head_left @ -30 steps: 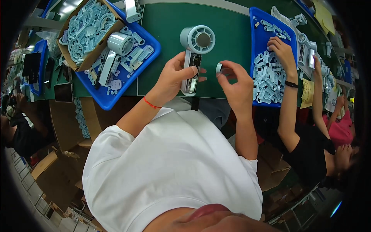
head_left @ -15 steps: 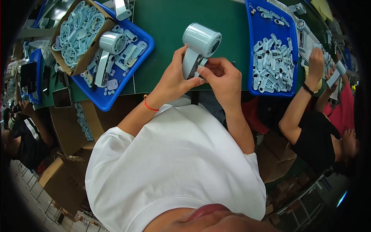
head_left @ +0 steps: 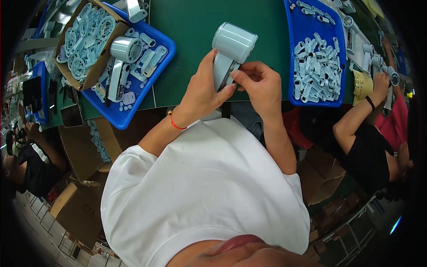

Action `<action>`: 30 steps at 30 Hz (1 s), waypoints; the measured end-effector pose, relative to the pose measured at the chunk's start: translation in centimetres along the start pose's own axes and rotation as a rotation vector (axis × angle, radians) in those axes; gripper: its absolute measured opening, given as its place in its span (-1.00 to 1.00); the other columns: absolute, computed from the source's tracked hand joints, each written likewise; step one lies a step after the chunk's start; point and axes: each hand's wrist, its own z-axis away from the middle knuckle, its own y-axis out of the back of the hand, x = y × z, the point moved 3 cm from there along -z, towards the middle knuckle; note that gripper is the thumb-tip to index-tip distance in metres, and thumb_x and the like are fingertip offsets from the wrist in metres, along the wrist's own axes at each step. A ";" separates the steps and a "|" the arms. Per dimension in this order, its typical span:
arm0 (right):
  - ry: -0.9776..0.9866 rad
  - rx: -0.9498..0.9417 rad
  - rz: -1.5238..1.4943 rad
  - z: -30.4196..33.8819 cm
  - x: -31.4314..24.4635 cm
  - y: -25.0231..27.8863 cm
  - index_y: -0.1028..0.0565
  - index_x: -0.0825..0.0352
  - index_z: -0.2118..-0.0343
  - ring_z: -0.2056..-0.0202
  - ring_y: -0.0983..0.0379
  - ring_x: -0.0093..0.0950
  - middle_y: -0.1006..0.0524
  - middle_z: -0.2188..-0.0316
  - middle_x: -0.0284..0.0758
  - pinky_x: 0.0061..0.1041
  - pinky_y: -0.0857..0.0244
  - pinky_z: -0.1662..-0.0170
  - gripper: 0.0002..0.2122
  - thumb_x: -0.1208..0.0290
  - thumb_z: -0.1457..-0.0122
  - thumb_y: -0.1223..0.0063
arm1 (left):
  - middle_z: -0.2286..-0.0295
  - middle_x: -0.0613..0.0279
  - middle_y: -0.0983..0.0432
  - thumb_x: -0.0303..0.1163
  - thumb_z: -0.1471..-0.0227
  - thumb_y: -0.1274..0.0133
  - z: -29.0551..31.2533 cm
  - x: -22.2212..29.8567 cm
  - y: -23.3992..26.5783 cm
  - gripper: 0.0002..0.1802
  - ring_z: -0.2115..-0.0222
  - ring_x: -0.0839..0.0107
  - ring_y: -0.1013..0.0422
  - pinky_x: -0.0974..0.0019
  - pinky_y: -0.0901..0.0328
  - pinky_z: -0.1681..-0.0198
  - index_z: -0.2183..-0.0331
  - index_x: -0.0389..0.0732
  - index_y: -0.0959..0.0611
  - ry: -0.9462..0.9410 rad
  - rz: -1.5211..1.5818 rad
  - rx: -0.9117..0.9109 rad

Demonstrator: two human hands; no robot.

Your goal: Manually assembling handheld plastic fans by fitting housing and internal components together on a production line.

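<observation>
A shiny pale blue hair-dryer-shaped housing (head_left: 235, 42) is held over the near part of the green table, its barrel up and away from me. My left hand (head_left: 205, 84) is closed around the handle from the left. My right hand (head_left: 262, 86) is pinched against the handle's right side, thumb and fingertips pressed at its dark open face. Whatever lies between those fingertips is hidden. Another housing of the same kind (head_left: 126, 50) rests in the left blue tray (head_left: 153, 82).
A cardboard box (head_left: 95, 73) of pale ring-shaped parts sits on the left tray. On the right, a blue tray (head_left: 307, 26) holds many small oblong parts (head_left: 316, 71). A co-worker's hand (head_left: 380, 84) is at work beyond it. A phone-like dark slab (head_left: 71, 115) lies at the table edge.
The housing has turned slightly, so its handle's open face shows less. My right fingertips have shifted a little up along the handle. The co-worker's arm at right has lowered.
</observation>
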 end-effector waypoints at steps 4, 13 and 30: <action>0.006 0.041 -0.096 -0.1 0.3 -0.2 -0.48 0.49 0.38 0.50 -0.46 -0.60 -0.53 0.52 -0.29 -0.68 -0.35 0.51 -0.80 0.48 0.03 -0.18 | 0.11 -0.25 -0.26 -0.36 0.20 -0.17 -0.2 0.0 0.1 -0.14 0.17 -0.05 -0.35 0.14 -0.31 0.16 -0.06 -0.41 -0.09 -0.030 -0.052 0.015; -0.044 -0.023 -0.088 -0.3 0.6 -0.1 -0.46 0.51 0.37 0.52 -0.45 -0.61 -0.52 0.52 -0.28 -0.68 -0.35 0.50 -0.80 0.49 0.01 -0.15 | 0.13 -0.24 -0.28 -0.37 0.19 -0.16 -0.3 -0.5 0.0 -0.16 0.18 -0.04 -0.35 0.13 -0.31 0.17 -0.06 -0.42 -0.10 -0.073 -0.022 -0.004; -0.182 -0.249 -0.252 -1.8 1.5 1.5 -0.51 0.46 0.40 0.54 -0.44 -0.60 -0.52 0.55 -0.31 -0.69 -0.30 0.53 -0.75 0.35 0.03 -0.21 | 0.26 -0.22 -0.38 -0.33 0.21 -0.11 -0.6 0.9 0.2 -0.24 0.30 -0.05 -0.42 0.15 -0.34 0.26 0.00 -0.44 -0.17 -0.044 -0.048 -0.056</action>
